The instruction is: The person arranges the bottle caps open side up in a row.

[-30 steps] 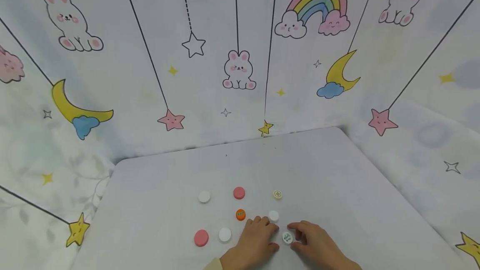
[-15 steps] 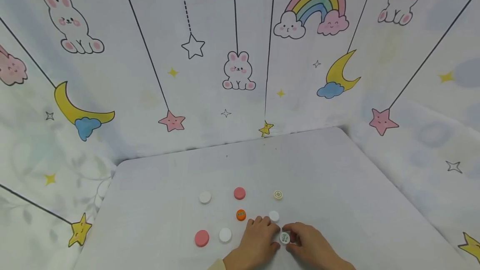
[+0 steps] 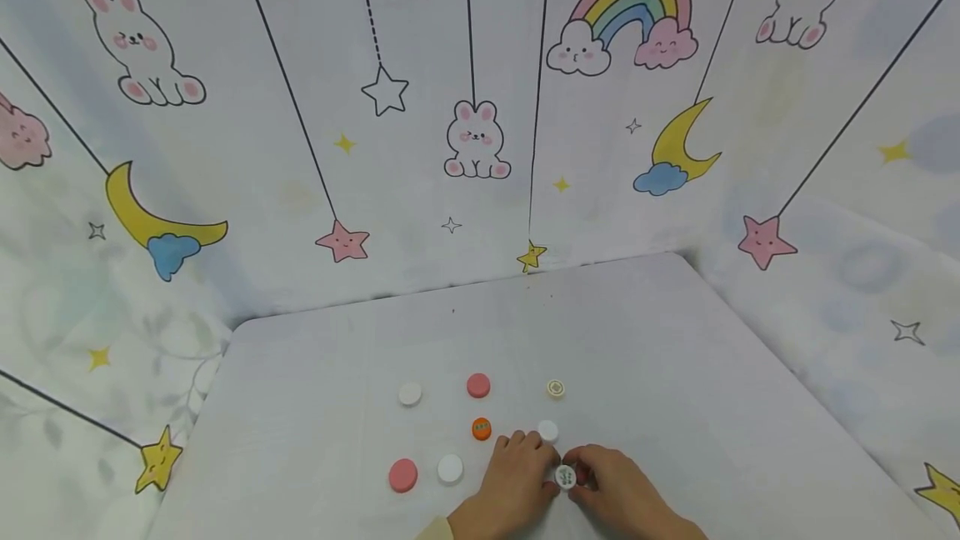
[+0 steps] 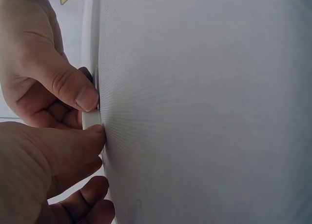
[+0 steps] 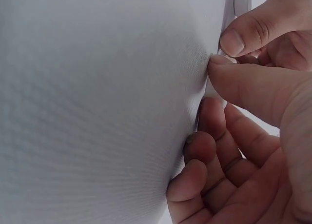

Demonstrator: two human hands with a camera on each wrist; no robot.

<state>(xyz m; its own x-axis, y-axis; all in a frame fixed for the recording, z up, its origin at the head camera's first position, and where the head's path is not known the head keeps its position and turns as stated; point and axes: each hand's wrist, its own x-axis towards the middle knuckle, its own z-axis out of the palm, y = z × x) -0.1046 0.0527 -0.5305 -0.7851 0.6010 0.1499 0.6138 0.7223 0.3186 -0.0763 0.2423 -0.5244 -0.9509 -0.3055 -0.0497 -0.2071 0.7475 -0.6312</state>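
A white bottle cap with dark green print (image 3: 566, 477) lies face up on the table between both hands. My right hand (image 3: 622, 486) pinches it, thumb and forefinger at its sides. From the other side my left hand (image 3: 513, 482) rests on the table, its thumb against the cap and its fingers reaching forward, loosely bent. In the left wrist view the thumbs of both hands meet the cap's white edge (image 4: 91, 119). Just beyond the left fingertips sits a plain white cap (image 3: 548, 431).
Left of the hands lie an orange cap (image 3: 482, 428), a white cap (image 3: 450, 469) and a pink cap (image 3: 402, 475). Farther back are another white cap (image 3: 410, 394), a red-pink cap (image 3: 478, 385) and a cream cap (image 3: 556, 388). Printed cloth walls (image 3: 420, 190) border the white table (image 3: 337, 357).
My right hand has closed on the printed cap and shifted it slightly left, up to the left thumb. The left hand has barely moved.
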